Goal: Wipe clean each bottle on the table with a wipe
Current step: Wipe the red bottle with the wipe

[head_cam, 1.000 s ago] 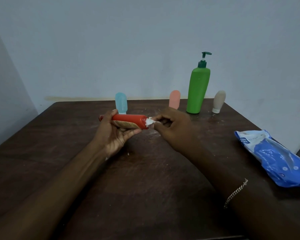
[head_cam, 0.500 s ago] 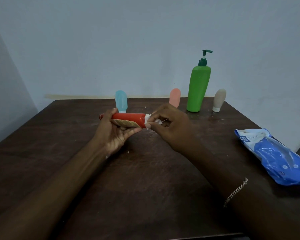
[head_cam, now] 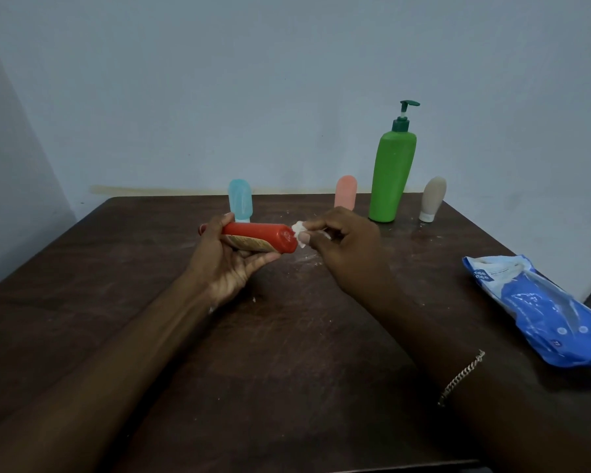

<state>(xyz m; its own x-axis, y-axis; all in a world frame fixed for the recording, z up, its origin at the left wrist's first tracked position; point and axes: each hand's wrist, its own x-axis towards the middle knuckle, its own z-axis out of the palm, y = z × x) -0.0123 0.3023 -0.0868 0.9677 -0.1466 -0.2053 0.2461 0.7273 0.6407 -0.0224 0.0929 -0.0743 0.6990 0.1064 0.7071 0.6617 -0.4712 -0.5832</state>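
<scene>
My left hand (head_cam: 224,259) grips a red bottle (head_cam: 261,235) with a tan label, lying sideways above the middle of the dark table (head_cam: 287,353). My right hand (head_cam: 347,249) pinches a small crumpled white wipe (head_cam: 299,229) against the bottle's right end. Along the table's far edge stand a pale blue bottle (head_cam: 240,199), a salmon bottle (head_cam: 345,192), a tall green pump bottle (head_cam: 392,175) and a small beige bottle (head_cam: 432,199).
A blue and white pack of wipes (head_cam: 539,308) lies at the table's right edge. White specks are scattered on the tabletop near my hands. A pale wall rises right behind the bottles.
My right hand has slid the wipe a little over the red bottle's end, thumb now lower on the base. The left hand holds the bottle in the same place.
</scene>
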